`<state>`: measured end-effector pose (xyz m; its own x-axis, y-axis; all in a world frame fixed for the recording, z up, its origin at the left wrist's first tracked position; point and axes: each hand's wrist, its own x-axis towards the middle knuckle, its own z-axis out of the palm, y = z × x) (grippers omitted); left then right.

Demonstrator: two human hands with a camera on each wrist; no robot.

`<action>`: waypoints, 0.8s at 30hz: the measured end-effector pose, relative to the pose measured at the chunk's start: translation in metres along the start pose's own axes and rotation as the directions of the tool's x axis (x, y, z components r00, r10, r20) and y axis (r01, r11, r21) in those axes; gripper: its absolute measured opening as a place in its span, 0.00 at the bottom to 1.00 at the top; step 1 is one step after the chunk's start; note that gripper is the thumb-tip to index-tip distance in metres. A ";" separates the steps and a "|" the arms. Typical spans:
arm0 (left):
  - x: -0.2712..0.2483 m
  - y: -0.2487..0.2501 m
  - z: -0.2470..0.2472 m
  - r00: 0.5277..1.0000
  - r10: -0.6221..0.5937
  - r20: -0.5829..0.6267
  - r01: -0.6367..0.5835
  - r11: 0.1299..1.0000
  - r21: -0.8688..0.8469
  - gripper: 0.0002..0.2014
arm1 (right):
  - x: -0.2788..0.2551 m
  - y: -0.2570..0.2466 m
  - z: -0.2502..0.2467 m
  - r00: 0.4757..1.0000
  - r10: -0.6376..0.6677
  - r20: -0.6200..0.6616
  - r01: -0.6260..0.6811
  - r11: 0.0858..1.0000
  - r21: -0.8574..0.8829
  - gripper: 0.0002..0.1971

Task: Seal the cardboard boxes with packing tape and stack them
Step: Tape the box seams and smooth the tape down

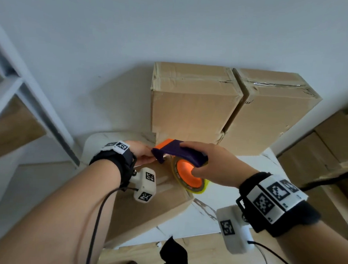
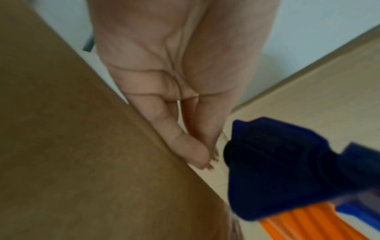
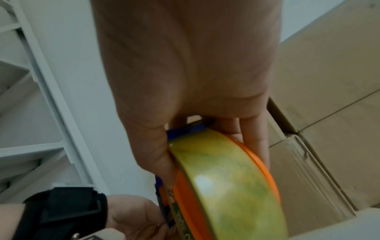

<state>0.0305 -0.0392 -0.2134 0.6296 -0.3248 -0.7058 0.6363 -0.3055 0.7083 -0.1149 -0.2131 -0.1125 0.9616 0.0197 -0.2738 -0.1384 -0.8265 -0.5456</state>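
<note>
- We found the right hand [image 1: 218, 165] clenched round the tape dispenser [image 1: 180, 152], held over the near box [image 1: 144, 207] on the tabletop [image 1: 200, 221].
- The left hand [image 1: 141, 152] lay extended at the dispenser's front; we could not tell whether its fingers [image 2: 191, 151] pinched tape.
- We judged the box light, stiff, and best gripped at opposite sides.
- Two boxes [image 1: 193, 104] stood behind.

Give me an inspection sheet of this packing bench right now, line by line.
Surface: white marbled table.
Job's things: near box lying on the table; two boxes behind it; tape dispenser over the near box.
Clutter: nothing seen.
Hands: right hand grips the dispenser; left hand, fingers straight, at the dispenser's front end.
Cables: black cable from the left wristband.
Surroundings: white shelving left, more cartons right.
</note>
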 end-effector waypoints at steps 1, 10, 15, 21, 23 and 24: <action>0.001 -0.004 -0.005 0.999 -0.036 -0.020 0.036 0.999 0.016 0.10 | 0.003 -0.001 0.003 1.000 -0.006 0.012 0.006 1.000 -0.006 0.31; -0.014 0.006 -0.019 0.997 0.073 0.009 -0.070 0.980 -0.188 0.12 | 0.013 -0.015 -0.001 0.995 -0.048 -0.087 0.050 0.999 0.020 0.29; -0.018 0.026 -0.007 0.992 0.080 0.096 -0.075 0.995 -0.063 0.11 | 0.001 -0.016 -0.020 0.990 -0.018 -0.141 0.025 0.999 0.047 0.25; -0.014 0.033 0.015 0.988 0.080 0.134 -0.095 0.990 0.108 0.10 | -0.017 -0.009 -0.025 0.986 0.010 -0.165 0.002 0.998 0.070 0.25; -0.010 0.036 0.017 0.988 0.083 0.129 -0.103 0.982 0.160 0.10 | -0.020 -0.009 -0.024 0.984 0.053 -0.170 -0.039 0.995 0.087 0.22; -0.008 0.038 0.018 0.987 0.082 0.136 -0.106 0.977 0.184 0.09 | -0.020 -0.009 -0.023 0.982 0.077 -0.174 -0.061 0.994 0.093 0.22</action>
<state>0.0413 -0.0645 -0.1801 0.6133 -0.4670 -0.6370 0.4731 -0.4286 0.7697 -0.1275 -0.2193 -0.0835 0.9747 -0.1418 -0.1729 -0.2183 -0.7705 -0.5989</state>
